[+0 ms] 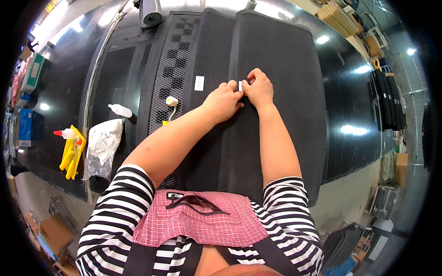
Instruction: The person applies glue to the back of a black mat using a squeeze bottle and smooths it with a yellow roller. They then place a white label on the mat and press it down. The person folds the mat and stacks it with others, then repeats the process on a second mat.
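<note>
Several black textured mats lie overlapped in front of me, the top mat (281, 50) covering part of the middle mat (214, 41). Over the top mat's left edge my two hands meet at a small white label (240, 86). My right hand (258, 89) is closed, thumb and forefinger pinched at the label. My left hand (223, 102) has bent, closed fingers beside it, tips at the mat's edge; what they hold is hidden. A second white label (199, 83) lies flat on the middle mat, left of my hands.
A small roller (171, 101) rests on the honeycomb mat (177, 50) at left. Beyond it are a white bottle (120, 110), a clear plastic bag (103, 147) and a yellow holder (72, 154) with a red-tipped bottle. A rolled mat (153, 17) stands at the far edge of the black table (352, 110).
</note>
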Demonstrator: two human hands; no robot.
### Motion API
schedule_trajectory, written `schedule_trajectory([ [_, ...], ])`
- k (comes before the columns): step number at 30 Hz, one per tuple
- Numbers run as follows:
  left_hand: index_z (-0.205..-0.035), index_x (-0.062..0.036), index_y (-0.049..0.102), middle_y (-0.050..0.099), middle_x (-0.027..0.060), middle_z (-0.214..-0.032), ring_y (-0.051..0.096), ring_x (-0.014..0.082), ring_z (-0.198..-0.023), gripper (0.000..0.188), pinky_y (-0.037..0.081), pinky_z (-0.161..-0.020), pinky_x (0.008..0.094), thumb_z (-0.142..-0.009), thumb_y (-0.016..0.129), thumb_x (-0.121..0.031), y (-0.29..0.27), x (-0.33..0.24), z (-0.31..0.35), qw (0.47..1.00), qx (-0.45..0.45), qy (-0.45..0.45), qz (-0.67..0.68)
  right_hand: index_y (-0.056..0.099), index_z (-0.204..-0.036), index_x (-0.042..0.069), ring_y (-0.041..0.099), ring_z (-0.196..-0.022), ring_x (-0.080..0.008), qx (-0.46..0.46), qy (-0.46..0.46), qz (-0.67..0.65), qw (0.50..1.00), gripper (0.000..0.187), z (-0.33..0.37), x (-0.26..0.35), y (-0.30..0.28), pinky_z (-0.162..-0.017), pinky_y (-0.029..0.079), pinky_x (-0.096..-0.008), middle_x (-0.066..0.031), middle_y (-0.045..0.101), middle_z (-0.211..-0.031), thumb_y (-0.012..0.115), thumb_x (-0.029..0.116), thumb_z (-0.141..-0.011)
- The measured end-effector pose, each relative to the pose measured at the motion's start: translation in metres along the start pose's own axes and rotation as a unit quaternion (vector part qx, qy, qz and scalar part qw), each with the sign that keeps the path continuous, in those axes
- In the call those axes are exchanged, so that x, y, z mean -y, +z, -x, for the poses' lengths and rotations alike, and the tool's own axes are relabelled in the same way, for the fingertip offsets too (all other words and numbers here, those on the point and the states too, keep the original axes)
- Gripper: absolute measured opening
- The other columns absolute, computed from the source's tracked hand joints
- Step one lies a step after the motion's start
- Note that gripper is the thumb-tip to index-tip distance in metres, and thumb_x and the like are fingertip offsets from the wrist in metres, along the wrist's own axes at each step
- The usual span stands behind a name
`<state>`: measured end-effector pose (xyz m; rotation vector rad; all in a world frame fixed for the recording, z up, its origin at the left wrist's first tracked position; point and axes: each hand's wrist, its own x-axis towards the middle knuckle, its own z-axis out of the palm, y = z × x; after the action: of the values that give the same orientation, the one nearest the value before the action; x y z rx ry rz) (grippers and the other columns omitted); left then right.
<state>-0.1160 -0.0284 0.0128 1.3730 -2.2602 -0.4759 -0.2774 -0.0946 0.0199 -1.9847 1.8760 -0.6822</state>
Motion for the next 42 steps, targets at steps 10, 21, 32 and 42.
schedule_trajectory([
  [10,-0.091,-0.0106,0.068,0.060,0.0094,-0.094,0.064,0.0305,-0.092,0.016,0.053,-0.081,0.0408,-0.084,0.078,-0.021,-0.076,-0.015,0.165,0.994,-0.090,-0.027,0.056,0.063,-0.092,0.004,0.058,-0.066,-0.0092,-0.039,-0.006,-0.295,0.955,0.005,0.094,0.041,-0.032,-0.064,0.050,-0.0271,-0.0002,0.060,-0.072,0.067,0.006,-0.091],
  [21,-0.091,-0.0029,0.050,0.065,0.0117,-0.076,0.068,0.0251,-0.070,0.034,0.054,-0.064,0.0364,-0.084,0.080,-0.018,-0.082,0.009,0.215,0.915,-0.074,-0.290,0.271,0.042,-0.138,-0.001,0.066,-0.092,-0.0170,0.276,0.019,-0.414,0.867,0.047,0.235,0.118,0.046,-0.082,0.054,-0.0306,-0.0126,0.066,-0.108,0.064,0.018,-0.101],
  [32,-0.121,-0.0026,0.055,0.068,0.0130,-0.118,0.067,0.0277,-0.112,0.037,0.055,-0.094,0.0411,-0.089,0.075,-0.006,-0.046,-0.066,0.160,0.931,0.052,0.006,0.363,0.039,-0.154,0.003,0.065,-0.107,-0.0271,-0.057,-0.003,-0.212,0.976,0.057,0.233,0.038,-0.030,-0.094,0.052,-0.0371,-0.0165,0.063,-0.120,0.054,0.016,-0.101],
  [42,-0.123,-0.0040,0.064,0.054,0.0166,-0.141,0.046,0.0382,-0.138,0.050,0.036,-0.116,0.0531,-0.085,0.078,-0.033,0.006,-0.040,0.130,0.977,0.007,0.197,0.078,0.054,-0.148,0.018,0.067,-0.099,-0.0325,0.015,0.041,0.025,0.999,0.053,0.170,0.042,-0.032,-0.087,0.055,-0.0443,-0.0104,0.063,-0.108,0.058,0.018,-0.095],
])
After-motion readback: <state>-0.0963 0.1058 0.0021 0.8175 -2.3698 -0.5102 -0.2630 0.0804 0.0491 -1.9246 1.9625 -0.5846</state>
